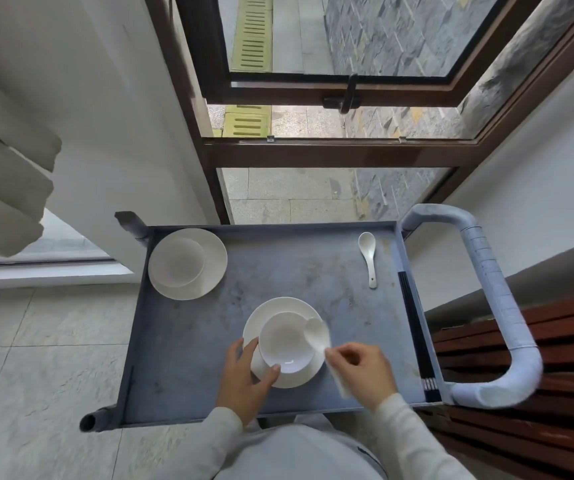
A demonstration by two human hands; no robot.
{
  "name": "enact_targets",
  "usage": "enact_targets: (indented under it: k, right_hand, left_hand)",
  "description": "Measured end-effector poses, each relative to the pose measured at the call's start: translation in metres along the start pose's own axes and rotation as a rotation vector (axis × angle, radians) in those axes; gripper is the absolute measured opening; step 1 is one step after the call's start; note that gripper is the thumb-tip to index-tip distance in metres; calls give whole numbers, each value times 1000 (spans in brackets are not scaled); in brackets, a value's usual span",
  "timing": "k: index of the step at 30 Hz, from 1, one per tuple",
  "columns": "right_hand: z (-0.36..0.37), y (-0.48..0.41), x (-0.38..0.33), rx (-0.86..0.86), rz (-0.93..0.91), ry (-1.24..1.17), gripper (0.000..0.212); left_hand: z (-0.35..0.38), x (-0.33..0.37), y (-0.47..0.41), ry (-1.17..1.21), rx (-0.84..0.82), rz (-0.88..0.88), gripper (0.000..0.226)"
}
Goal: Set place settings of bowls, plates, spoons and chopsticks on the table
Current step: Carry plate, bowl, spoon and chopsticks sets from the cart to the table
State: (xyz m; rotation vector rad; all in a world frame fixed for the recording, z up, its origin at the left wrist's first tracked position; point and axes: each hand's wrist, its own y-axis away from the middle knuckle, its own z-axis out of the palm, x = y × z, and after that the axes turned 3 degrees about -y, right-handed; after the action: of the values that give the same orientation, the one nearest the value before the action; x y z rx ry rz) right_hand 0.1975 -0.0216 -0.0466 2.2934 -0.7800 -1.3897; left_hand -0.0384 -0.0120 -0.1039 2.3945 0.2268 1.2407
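Cart tray (209, 375): grey and rimmed, with its padded handle (497, 299) at the right. Everything for the task sits on it; no desk is in view, so I judge you are at the loading or collecting stage, not yet laying settings.

Far plate (214, 258), far-left corner, with the far bowl (178, 261) seated on it, off-centre to the left. Untouched.

Near plate (254, 327), centre-near, carries the near bowl (284, 344).

Your left hand (244, 379) grips the near bowl at its near-left side: the thumb lies over the rim and the forefinger runs along the outer wall. Your right hand (365, 372) pinches the handle of the held spoon (316, 332), with the fingers curled round it.

Chopsticks (415, 327): a dark bundle lying against the tray's right wall, long axis running far to near. Which end is the tips I cannot tell.

Far spoon (368, 258), far-right on the tray: scoop toward the far side, handle pointing near, axis nearly parallel to the chopsticks.

Held spoon: blurred. Its long axis runs near-right to far-left, with the scoop leading far-left over the near bowl's right rim. Whether it touches the rim I cannot tell.

Step in hand, as a judgement: putting the spoon into the near bowl so one set can travel together. The next move calls for a gentle release of the handle so the scoop settles inside, while your left hand steadies the bowl against sliding on the plate.
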Motion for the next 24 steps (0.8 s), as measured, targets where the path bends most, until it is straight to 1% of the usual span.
enact_targets:
  k: [2, 5, 8, 11, 12, 13, 15, 16, 18, 20, 22, 24]
  right_hand:
    - [21, 1, -8, -49, -25, 73, 24]
    - [43, -3, -17, -100, -53, 250, 29]
    - [54, -9, -17, -91, -82, 383, 35]
    - [51, -11, -7, -79, -114, 419, 48]
    - [46, -13, -2, -59, -109, 406, 49]
    - [38, -16, 4, -14, -97, 378, 46]
    - [10, -24, 18, 161, -73, 308, 26]
    - [-6, -29, 26, 261, -50, 301, 20]
    - [-39, -37, 43, 397, 35, 363, 38]
    - [-60, -42, 57, 425, 129, 430, 46]
    - [-65, -45, 61, 389, 169, 520, 41]
    - [-62, -47, 59, 367, 165, 578, 37]
  left_hand:
    - [0, 1, 0, -24, 10, 0, 60]
    - [1, 4, 2, -30, 24, 0, 54]
    - [3, 6, 4, -24, 43, 21, 45]
    - [6, 7, 6, -18, 59, 29, 34]
    - [7, 7, 6, -11, 65, 29, 31]
    - [7, 7, 6, -2, 70, 26, 28]
    - [9, 8, 6, 6, 74, 18, 26]
    - [9, 8, 6, 6, 77, 14, 26]
    - [10, 9, 8, 11, 86, 14, 26]
    - [9, 10, 7, 18, 94, 16, 27]
    - [9, 10, 7, 30, 95, 4, 28]
    - [9, 11, 6, 45, 98, -8, 28]
